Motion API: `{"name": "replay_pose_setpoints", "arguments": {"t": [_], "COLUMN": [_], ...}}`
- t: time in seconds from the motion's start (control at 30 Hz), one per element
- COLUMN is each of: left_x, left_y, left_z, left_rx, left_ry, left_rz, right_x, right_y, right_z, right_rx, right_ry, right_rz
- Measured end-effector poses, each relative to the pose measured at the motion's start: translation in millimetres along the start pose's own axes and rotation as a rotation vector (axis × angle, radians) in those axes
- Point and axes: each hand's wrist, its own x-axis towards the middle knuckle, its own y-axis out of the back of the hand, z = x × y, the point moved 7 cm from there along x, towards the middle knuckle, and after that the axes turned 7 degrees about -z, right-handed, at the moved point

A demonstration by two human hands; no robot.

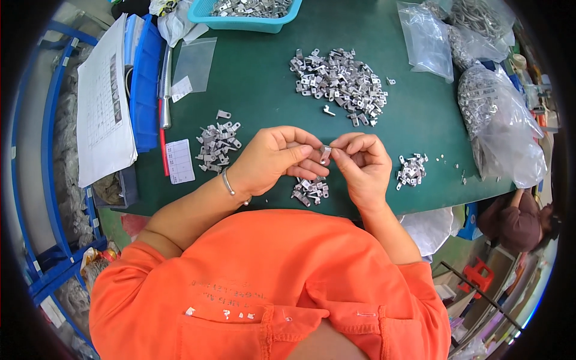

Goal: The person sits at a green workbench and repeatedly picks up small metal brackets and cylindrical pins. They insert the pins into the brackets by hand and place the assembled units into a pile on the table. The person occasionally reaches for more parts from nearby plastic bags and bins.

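Between my two hands, over the near part of the green table (pixel 252 78), is a small bent metal bracket (pixel 325 154). My left hand (pixel 282 157) touches one side of it with curled fingers, and the thumb and fingers of my right hand (pixel 362 165) pinch the other side. Under my left fingers lies a small pile of brackets (pixel 311 191). A larger heap of the same brackets (pixel 345 84) spreads farther back. Left of my left hand sits another pile (pixel 218 143), and a smaller one (pixel 411 171) lies right of my right hand.
A turquoise basket (pixel 243 24) of metal parts stands at the back. Clear bags (pixel 498 120) of metal parts line the right edge. On the left are a blue bin (pixel 146 90), paper sheets (pixel 108 108), a red stick (pixel 164 141) and a card (pixel 180 161). Another person (pixel 521 223) is at far right.
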Motion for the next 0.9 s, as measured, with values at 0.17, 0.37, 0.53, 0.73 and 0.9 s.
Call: {"name": "replay_pose_setpoints", "arguments": {"t": [0.17,0.37,0.53,0.73,0.9], "left_x": [-0.4,-0.8,-0.6,0.3,-0.2], "left_y": [2.9,4.6,4.2,4.1,9.9], "left_z": [-5.9,-8.2,-8.8,-11.1,-2.7], "left_rx": [-0.035,-0.07,-0.079,0.121,0.224], "left_ry": [0.024,0.033,0.041,0.037,-0.101], "left_rz": [-0.003,0.004,0.008,0.027,0.096], "right_x": [-2.6,-3.4,-6.1,-9.8,-6.5], "right_y": [-0.4,-2.4,-1.0,-0.4,5.1], "right_z": [4.8,6.9,9.5,15.8,16.3], "right_rx": [0.008,0.021,0.024,0.066,-0.232], "right_ry": [-0.058,-0.072,-0.108,-0.146,-0.262], "right_rz": [0.025,0.031,0.045,0.025,0.023]}}
